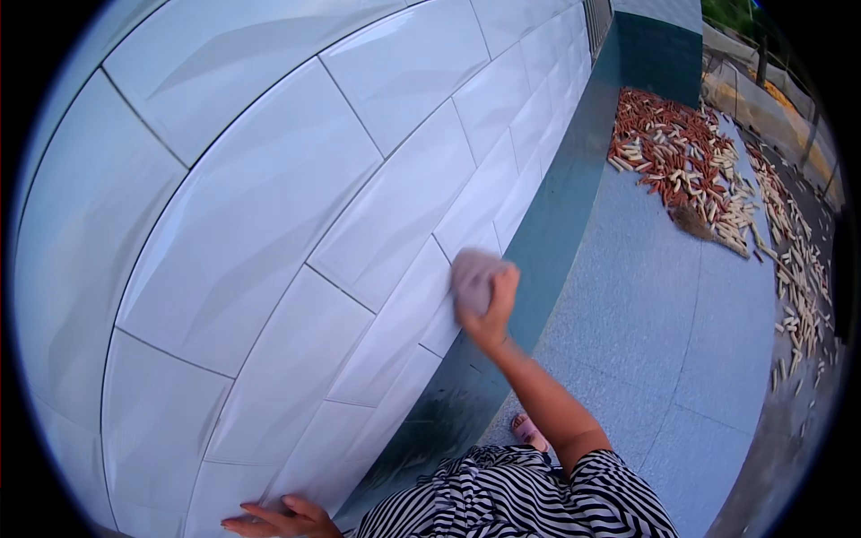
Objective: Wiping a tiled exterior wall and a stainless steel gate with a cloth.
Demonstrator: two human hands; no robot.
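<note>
A crumpled pinkish-grey cloth (pixel 471 279) is gripped in my right hand (pixel 496 306), which is blurred. The cloth lies against the lower rows of a white tiled wall (pixel 269 188), just above its dark green tiled base (pixel 558 195). My left hand (pixel 286 519) rests on the same wall near the bottom edge of the view, fingers spread and holding nothing. The tiles are glossy, with a raised wavy relief and dark joints.
Many corn cobs (pixel 686 148), reddish and pale, lie heaped on the grey paved floor (pixel 625 296) at the far end. A broom head (pixel 691 223) lies at the heap's edge. My foot in a pink sandal (pixel 528 430) stands beside the wall base.
</note>
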